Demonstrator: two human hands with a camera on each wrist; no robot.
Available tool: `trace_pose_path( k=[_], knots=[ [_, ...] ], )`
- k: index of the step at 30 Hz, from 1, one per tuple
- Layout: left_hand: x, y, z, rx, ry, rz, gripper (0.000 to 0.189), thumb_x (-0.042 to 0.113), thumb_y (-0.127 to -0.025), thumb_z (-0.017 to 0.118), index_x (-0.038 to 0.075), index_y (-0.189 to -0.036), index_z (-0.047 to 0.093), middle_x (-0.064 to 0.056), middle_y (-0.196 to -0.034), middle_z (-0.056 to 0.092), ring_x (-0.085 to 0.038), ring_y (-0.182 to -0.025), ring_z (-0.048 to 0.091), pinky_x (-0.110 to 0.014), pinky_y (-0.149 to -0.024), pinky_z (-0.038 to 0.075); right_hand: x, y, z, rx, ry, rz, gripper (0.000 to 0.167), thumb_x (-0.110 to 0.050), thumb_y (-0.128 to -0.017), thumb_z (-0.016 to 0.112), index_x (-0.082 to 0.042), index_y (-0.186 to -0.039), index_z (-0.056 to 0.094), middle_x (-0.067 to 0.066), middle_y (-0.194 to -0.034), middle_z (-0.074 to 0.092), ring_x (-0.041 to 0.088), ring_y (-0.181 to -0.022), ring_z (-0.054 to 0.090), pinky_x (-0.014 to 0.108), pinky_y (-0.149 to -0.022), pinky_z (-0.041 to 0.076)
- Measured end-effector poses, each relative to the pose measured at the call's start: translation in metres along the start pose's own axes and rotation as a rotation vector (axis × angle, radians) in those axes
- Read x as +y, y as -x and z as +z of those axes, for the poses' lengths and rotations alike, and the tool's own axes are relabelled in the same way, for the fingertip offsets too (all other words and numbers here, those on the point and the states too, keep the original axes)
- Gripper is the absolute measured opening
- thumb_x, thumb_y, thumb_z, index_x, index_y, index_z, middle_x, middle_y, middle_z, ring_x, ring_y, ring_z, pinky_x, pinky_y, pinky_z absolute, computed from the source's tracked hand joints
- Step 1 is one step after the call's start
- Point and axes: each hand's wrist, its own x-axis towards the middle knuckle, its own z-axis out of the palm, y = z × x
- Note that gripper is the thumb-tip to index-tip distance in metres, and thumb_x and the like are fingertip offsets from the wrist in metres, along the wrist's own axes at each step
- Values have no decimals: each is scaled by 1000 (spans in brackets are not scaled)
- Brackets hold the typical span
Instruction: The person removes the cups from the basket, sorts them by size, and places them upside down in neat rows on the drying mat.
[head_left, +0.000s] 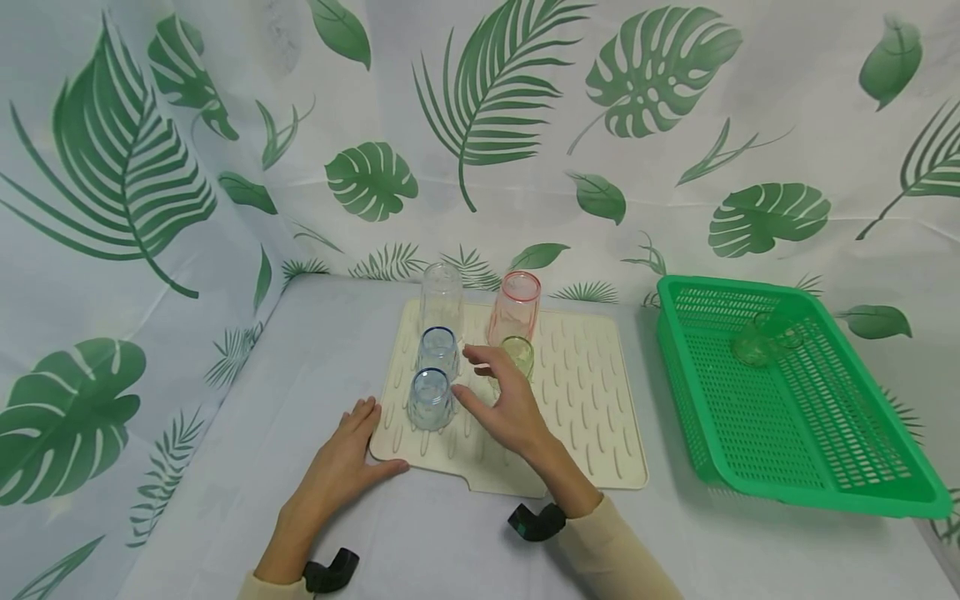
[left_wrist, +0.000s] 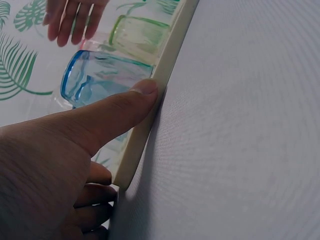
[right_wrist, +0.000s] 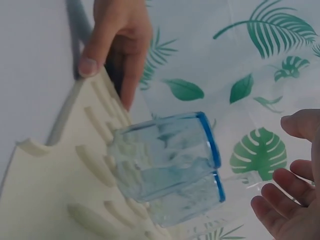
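Note:
A cream ridged drying mat (head_left: 577, 400) lies flat on the table. On its left side stand two blue-rimmed glasses, a nearer blue-rimmed glass (head_left: 431, 400) and a farther blue-rimmed glass (head_left: 438, 350), with a tall clear glass (head_left: 441, 296) behind them. To their right are a tall pink glass (head_left: 516, 308) and a green glass (head_left: 519, 354), partly hidden by my right hand (head_left: 510, 408). That hand hovers with spread, slightly bent fingers beside the blue-rimmed glasses and holds nothing. My left hand (head_left: 341, 458) holds the mat's near left corner between thumb and fingers.
Right of the mat stands a green plastic basket (head_left: 690, 417) with clear glassware (head_left: 753, 342) lying inside near its far end. Leaf-printed cloth (head_left: 510, 208) hangs behind and at the left. Bare pale tablecloth (head_left: 315, 350) shows left of the mat.

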Motion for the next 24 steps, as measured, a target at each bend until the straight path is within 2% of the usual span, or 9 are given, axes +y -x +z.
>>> trace_pose_path(
  k=[8,18,24],
  knots=[
    [0,0,0,-4,3,-5,103,53,-79,80,-5,-152,35,-25,-161,30,-44,-151,25,-59,-122,27,-5,-4,-18,38,56,-2,50,-12,-89,75,-4,-134,55,12,-131,62,26,-120,62,41,-101,56],
    [-2,0,1,5,1,5,103,53,-79,79,-6,-151,36,-24,-161,31,-43,-151,25,-58,-122,27,-10,-11,-39,87,65,-69,48,-5,-87,75,-2,-131,57,12,-129,62,31,-117,62,43,-99,57],
    [-2,0,1,-6,2,-2,104,54,-80,79,-5,-152,35,-23,-162,30,-43,-151,24,-58,-122,27,-13,-17,-54,110,112,-89,49,-6,-86,75,-2,-132,58,12,-128,63,27,-116,63,45,-98,57]
  ],
)
